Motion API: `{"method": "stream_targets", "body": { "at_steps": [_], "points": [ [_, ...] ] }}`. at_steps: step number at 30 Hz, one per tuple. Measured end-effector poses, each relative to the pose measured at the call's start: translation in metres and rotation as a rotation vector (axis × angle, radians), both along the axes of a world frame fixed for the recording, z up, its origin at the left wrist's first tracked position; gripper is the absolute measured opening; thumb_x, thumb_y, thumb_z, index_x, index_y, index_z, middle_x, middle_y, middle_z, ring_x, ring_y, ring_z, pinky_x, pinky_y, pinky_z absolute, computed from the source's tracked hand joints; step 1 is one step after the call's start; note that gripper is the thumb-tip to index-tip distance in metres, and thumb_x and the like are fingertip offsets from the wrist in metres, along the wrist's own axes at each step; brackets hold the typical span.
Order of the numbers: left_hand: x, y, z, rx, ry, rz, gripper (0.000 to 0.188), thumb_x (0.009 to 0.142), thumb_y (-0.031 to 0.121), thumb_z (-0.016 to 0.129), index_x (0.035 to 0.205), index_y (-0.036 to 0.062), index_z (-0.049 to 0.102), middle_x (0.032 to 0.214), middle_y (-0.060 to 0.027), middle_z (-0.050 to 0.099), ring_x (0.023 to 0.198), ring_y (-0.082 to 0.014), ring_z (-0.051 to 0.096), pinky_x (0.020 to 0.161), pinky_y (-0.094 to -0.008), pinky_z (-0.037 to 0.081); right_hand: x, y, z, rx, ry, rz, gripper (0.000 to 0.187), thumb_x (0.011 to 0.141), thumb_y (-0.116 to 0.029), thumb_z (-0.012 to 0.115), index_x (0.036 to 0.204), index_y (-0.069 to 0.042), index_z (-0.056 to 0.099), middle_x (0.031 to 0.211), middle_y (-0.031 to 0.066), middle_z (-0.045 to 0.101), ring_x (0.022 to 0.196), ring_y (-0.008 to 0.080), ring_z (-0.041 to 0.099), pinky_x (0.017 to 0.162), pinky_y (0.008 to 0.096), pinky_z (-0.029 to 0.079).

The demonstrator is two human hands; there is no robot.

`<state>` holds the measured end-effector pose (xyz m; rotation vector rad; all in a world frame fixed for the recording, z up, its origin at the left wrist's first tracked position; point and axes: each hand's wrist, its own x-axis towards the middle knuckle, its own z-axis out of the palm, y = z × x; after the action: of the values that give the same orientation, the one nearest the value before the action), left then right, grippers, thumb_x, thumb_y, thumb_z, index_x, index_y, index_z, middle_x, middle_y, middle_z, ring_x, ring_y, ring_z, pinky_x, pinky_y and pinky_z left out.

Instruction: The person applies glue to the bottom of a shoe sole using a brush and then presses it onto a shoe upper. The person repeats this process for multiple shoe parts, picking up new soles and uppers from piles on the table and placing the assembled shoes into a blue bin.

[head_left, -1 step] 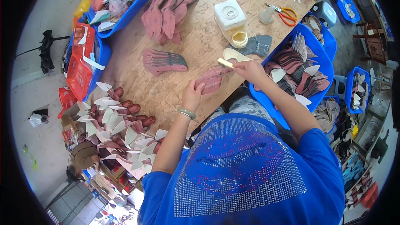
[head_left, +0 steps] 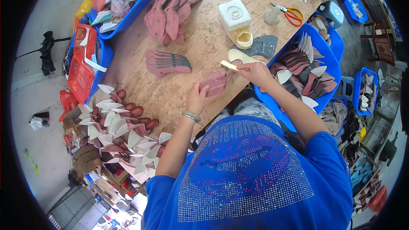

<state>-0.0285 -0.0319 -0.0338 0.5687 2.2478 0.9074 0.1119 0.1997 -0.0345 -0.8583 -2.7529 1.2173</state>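
Note:
My left hand (head_left: pixel 196 97) pinches the near-left end of a pink insole board (head_left: pixel 215 82) with thumb and fingers. In my right hand (head_left: pixel 254 72) is a short, pale yellow brush (head_left: pixel 228 65), its tip over the narrow far end of the board. Beyond that hand lies a cream, rounded sole-shaped piece (head_left: pixel 238 55), partly hidden. A yellowed open pot (head_left: pixel 244 40), with a crusted rim, stands against a white block (head_left: pixel 235 13). A fanned stack of pink and dark insole boards (head_left: pixel 168 63) rests left of my hands.
More pink insole boards (head_left: pixel 170 15) lie farther back. Orange-handled pliers (head_left: pixel 293 16) sit near a small pale bottle (head_left: pixel 272 16). A blue bin (head_left: pixel 272 106) full of insoles stands at the right table edge. White-flapped insoles (head_left: pixel 123 123) cover the left side.
The brush in my right hand has shifted very slightly left and its angle has changed a little. My left hand and the insole board look the same.

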Motion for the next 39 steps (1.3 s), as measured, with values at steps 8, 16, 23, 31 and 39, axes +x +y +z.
{"method": "stream_targets", "body": {
  "at_steps": [8, 16, 23, 31, 39],
  "points": [
    [0.013, 0.0, 0.008, -0.019, 0.073, -0.055, 0.016, 0.089, 0.016, 0.061, 0.094, 0.0011, 0.058, 0.074, -0.0082, 0.062, 0.065, -0.0149, 0.057, 0.061, -0.0292, 0.046, -0.004, -0.034, 0.041, 0.014, 0.137, 0.129, 0.022, 0.079, -0.032, 0.064, 0.091, -0.018, 0.074, 0.073, 0.0129, 0.067, 0.065, 0.0291, 0.065, 0.061, 0.0397, 0.053],
    [0.016, -0.007, -0.01, 0.069, 0.009, 0.07, 0.02, 0.089, 0.018, 0.06, 0.097, 0.0005, 0.058, 0.075, -0.005, 0.061, 0.063, -0.012, 0.054, 0.059, -0.0276, 0.044, 0.002, 0.005, -0.008, -0.017, -0.088, -0.02, 0.023, 0.078, -0.033, 0.062, 0.092, -0.02, 0.074, 0.076, 0.0137, 0.067, 0.068, 0.031, 0.065, 0.064, 0.041, 0.052],
    [0.023, -0.001, -0.01, 0.246, -0.45, 0.356, 0.019, 0.093, 0.019, 0.056, 0.104, 0.0038, 0.059, 0.079, -0.0002, 0.061, 0.06, -0.0071, 0.051, 0.05, -0.0211, 0.039, 0.036, 0.027, -0.058, 0.049, -0.069, -0.199, 0.026, 0.08, -0.028, 0.061, 0.099, -0.015, 0.072, 0.076, 0.0147, 0.068, 0.071, 0.0288, 0.067, 0.066, 0.0376, 0.053],
    [0.035, 0.017, 0.019, 0.242, -0.638, 0.566, 0.036, 0.094, 0.012, 0.052, 0.125, 0.0048, 0.038, 0.103, -0.0097, 0.059, 0.06, -0.0095, 0.052, 0.047, -0.0202, 0.039, 0.067, -0.021, -0.048, -0.273, -0.013, -0.332, 0.027, 0.084, -0.03, 0.062, 0.103, -0.012, 0.07, 0.076, 0.0157, 0.067, 0.067, 0.0247, 0.066, 0.062, 0.0331, 0.051],
    [0.034, 0.011, 0.016, 0.12, -0.729, 0.38, 0.039, 0.09, 0.013, 0.058, 0.121, 0.0135, 0.035, 0.089, -0.0064, 0.058, 0.064, -0.0099, 0.052, 0.048, -0.0215, 0.039, 0.046, -0.033, 0.034, -0.79, 0.085, -0.156, 0.024, 0.086, -0.015, 0.065, 0.105, -0.002, 0.069, 0.087, 0.0021, 0.067, 0.079, 0.005, 0.056, 0.069, 0.0213, 0.045]
  ]
}}
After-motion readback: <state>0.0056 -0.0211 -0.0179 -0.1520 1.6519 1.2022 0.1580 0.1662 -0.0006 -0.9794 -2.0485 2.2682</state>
